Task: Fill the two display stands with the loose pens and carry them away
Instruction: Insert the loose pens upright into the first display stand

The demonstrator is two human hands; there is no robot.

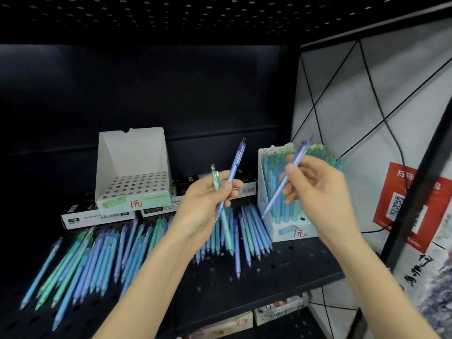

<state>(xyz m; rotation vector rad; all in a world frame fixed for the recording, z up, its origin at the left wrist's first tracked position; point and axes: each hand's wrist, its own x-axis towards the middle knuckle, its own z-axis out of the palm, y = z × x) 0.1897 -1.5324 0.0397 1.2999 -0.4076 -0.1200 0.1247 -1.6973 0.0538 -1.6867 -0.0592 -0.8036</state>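
While the left hand (210, 199) grips two pens (227, 182) and the right hand (315, 189) pinches one pen (283, 182), likely light, stiff, slippery: best held mid-barrel.

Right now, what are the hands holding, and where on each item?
Left hand pinches a blue pen mid-barrel, plus a green pen just below its clip. Right hand grips a lilac pen around the upper barrel.
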